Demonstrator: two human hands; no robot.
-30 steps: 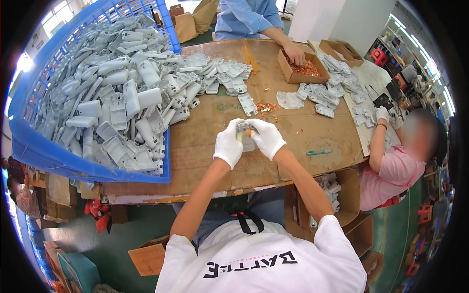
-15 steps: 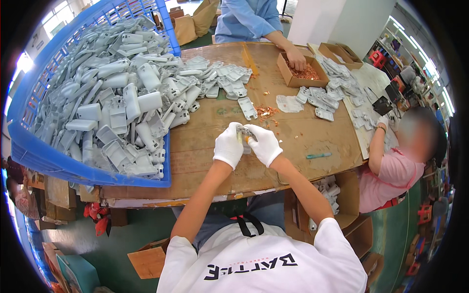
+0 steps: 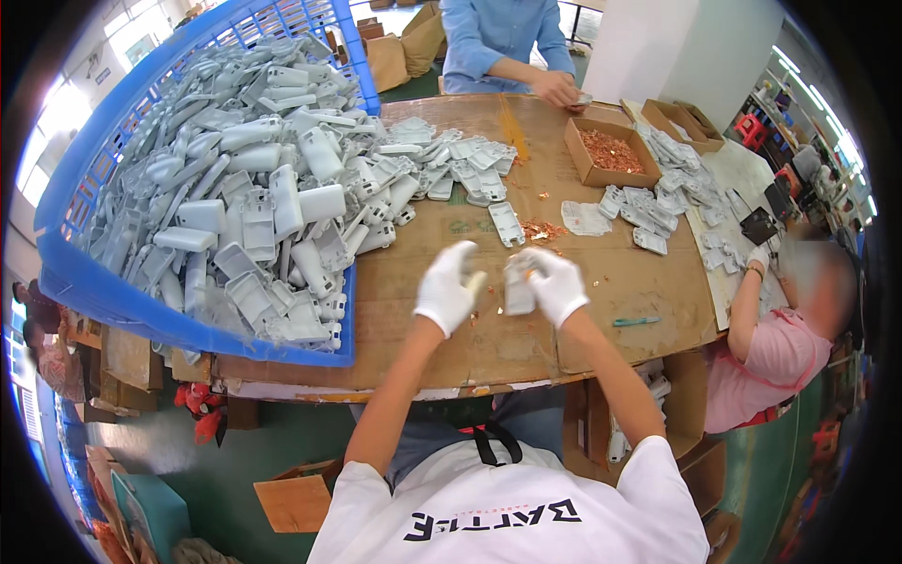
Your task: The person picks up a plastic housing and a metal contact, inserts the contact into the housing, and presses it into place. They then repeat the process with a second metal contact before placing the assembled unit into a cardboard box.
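Note:
My right hand (image 3: 558, 285), in a white glove, grips a light grey plastic casing (image 3: 518, 289) above the cardboard-covered table. My left hand (image 3: 449, 288), gloved the same way, is apart from the casing on its left; its fingers are spread and no part shows in them. Just beyond my hands, another grey casing (image 3: 506, 225) lies beside a small heap of copper-coloured pieces (image 3: 541, 230). More grey casings (image 3: 470, 162) are spread on the table between the basket and that heap.
A big blue basket (image 3: 349, 315) heaped with casings fills the left. A cardboard box (image 3: 601, 178) of copper-coloured pieces stands far right, near piled casings (image 3: 648, 211). A teal-handled tool (image 3: 637, 321) lies at right. Co-workers sit across (image 3: 507, 42) and at right (image 3: 766, 357).
My hands were together on the casing; the left has let go and moved away, the right keeps it. Across the table, the co-worker's hand has left the box of copper pieces.

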